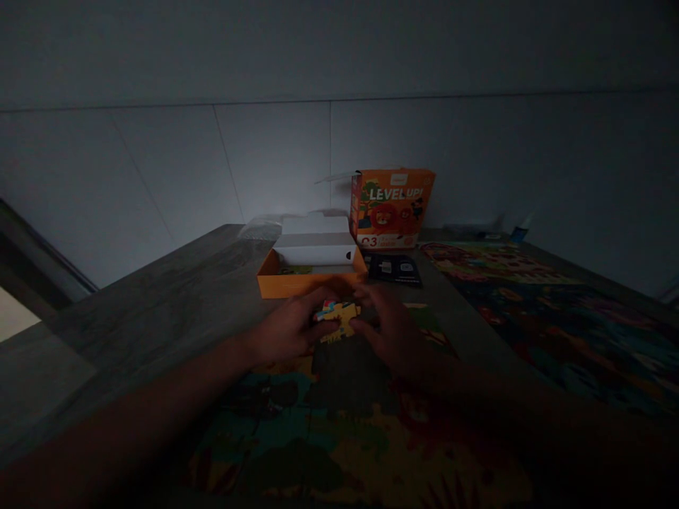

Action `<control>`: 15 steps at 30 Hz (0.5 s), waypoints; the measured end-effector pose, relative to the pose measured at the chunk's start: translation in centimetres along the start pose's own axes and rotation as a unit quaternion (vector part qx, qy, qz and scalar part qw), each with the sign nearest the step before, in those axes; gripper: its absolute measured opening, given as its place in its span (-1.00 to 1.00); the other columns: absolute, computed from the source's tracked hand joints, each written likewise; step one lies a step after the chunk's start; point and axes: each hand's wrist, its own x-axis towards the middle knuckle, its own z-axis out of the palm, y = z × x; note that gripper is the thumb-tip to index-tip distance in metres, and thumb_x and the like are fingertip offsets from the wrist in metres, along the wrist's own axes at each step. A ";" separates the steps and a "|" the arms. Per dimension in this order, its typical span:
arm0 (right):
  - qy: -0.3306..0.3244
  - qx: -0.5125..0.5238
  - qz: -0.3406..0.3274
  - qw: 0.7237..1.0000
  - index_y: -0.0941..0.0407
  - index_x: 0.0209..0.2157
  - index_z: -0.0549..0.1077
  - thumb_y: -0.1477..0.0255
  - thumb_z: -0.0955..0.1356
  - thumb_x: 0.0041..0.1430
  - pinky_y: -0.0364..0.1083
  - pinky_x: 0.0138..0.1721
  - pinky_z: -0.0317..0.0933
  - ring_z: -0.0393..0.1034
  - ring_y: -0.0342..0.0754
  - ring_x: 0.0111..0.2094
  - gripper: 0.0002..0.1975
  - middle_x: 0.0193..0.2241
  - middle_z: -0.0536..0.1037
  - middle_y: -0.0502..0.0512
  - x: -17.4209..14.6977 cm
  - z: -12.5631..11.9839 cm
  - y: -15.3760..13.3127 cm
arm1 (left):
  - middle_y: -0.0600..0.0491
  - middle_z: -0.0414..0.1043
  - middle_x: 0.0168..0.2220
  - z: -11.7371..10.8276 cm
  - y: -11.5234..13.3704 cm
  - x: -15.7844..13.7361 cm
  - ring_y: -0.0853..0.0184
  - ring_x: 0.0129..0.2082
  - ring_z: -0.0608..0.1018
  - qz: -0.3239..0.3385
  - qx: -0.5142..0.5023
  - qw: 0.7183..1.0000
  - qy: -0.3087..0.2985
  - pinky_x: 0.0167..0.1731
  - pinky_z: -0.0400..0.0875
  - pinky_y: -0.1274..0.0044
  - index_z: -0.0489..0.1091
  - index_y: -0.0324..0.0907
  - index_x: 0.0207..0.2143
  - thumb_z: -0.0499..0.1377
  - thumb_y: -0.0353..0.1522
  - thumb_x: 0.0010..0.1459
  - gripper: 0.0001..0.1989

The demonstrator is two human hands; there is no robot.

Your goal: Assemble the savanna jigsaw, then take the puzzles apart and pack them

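Between my two hands are yellow puzzle pieces (339, 322), raised a little above the table in front of the orange box. My left hand (289, 326) is closed on their left side, its thumb across the front. On the right edge, my right hand (387, 329) pinches them with thumb and fingers. Whether they are one stack or several joined pieces, I cannot tell. Below my hands lies a partly assembled jigsaw puzzle (339, 452) with coloured animal and plant pictures, and a gap of bare table shows in it.
An orange box (312, 284) with its white lid raised stands ahead. Behind it is an upright "LEVEL UP!" box (393, 212), with a dark leaflet (395, 270) before it. Another assembled puzzle (556, 318) covers the right side. A small blue-capped bottle (520, 232) stands far right.
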 end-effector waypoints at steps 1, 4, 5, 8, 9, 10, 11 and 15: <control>-0.012 0.000 -0.005 1.000 0.17 0.09 0.30 0.59 0.35 0.12 0.10 -0.01 0.28 0.40 0.10 0.00 -0.53 0.01 0.47 0.28 0.0 0.0 -0.1 | 0.04 0.46 -0.29 0.0 -0.1 -0.1 0.34 -0.41 0.48 0.010 -0.001 1.000 -0.002 -0.43 0.33 0.54 0.31 -0.19 -0.07 0.09 -0.31 0.25 -0.77; -0.075 -0.003 -0.015 0.997 0.18 0.10 0.34 0.57 0.33 0.15 0.08 0.01 0.27 0.42 0.11 0.01 -0.56 0.02 0.51 0.28 -0.1 -0.3 -0.8 | 0.04 0.46 -0.28 0.0 -0.1 -0.3 0.35 -0.39 0.48 0.039 -0.003 0.999 -0.020 -0.41 0.35 0.54 0.30 -0.19 -0.03 0.07 -0.36 0.26 -0.76; -0.092 -0.006 -0.013 0.996 0.18 0.08 0.37 0.56 0.33 0.16 0.06 -0.02 0.29 0.44 0.10 -0.02 -0.58 -0.02 0.54 0.26 0.0 -0.4 -0.9 | 0.04 0.46 -0.29 -0.1 -0.2 -0.4 0.36 -0.39 0.48 0.046 -0.005 0.999 -0.028 -0.41 0.35 0.54 0.31 -0.19 -0.02 0.07 -0.35 0.26 -0.75; -0.077 -0.034 0.007 0.996 0.16 -0.05 0.46 0.54 0.33 0.17 0.02 -0.10 0.30 0.49 0.09 -0.12 -0.71 -0.13 0.60 0.21 0.1 -0.7 -1.2 | 0.04 0.45 -0.29 -0.4 -0.5 -0.3 0.36 -0.39 0.48 0.046 -0.007 0.999 -0.017 -0.42 0.36 0.54 0.33 -0.20 -0.06 0.03 -0.30 0.30 -0.77; -0.058 -0.046 0.014 0.997 0.17 -0.08 0.47 0.53 0.33 0.17 0.01 -0.11 0.30 0.49 0.08 -0.14 -0.74 -0.16 0.60 0.21 0.1 -0.7 -1.1 | 0.03 0.45 -0.29 -0.6 -0.8 -0.2 0.37 -0.39 0.49 0.034 0.000 0.999 0.005 -0.42 0.37 0.55 0.34 -0.21 -0.08 0.02 -0.30 0.31 -0.77; -0.042 -0.056 0.019 0.997 0.17 -0.10 0.47 0.53 0.32 0.17 0.01 -0.12 0.29 0.49 0.08 -0.15 -0.76 -0.17 0.60 0.21 0.1 -0.7 -1.1 | 0.03 0.46 -0.29 -0.9 -1.0 0.0 0.37 -0.40 0.49 0.018 0.015 0.999 0.030 -0.42 0.37 0.54 0.34 -0.21 -0.10 0.01 -0.30 0.31 -0.78; -0.035 -0.064 0.021 0.997 0.18 -0.10 0.47 0.53 0.32 0.17 0.01 -0.13 0.29 0.48 0.08 -0.16 -0.76 -0.17 0.59 0.22 0.1 -0.7 -1.1 | 0.02 0.46 -0.29 -1.2 -1.2 0.1 0.37 -0.41 0.49 0.002 0.037 0.998 0.051 -0.42 0.37 0.54 0.35 -0.22 -0.12 0.03 -0.30 0.31 -0.79; -0.074 -0.086 0.035 0.993 0.21 -0.12 0.47 0.49 0.33 0.18 -0.02 -0.17 0.26 0.47 0.08 -0.20 -0.78 -0.21 0.59 0.24 -0.1 -0.7 -1.4 | -0.03 0.49 -0.21 -2.3 -1.9 0.2 0.29 -0.33 0.53 -0.020 0.154 0.987 0.032 -0.30 0.43 0.46 0.38 -0.21 -0.18 0.11 -0.20 0.26 -0.75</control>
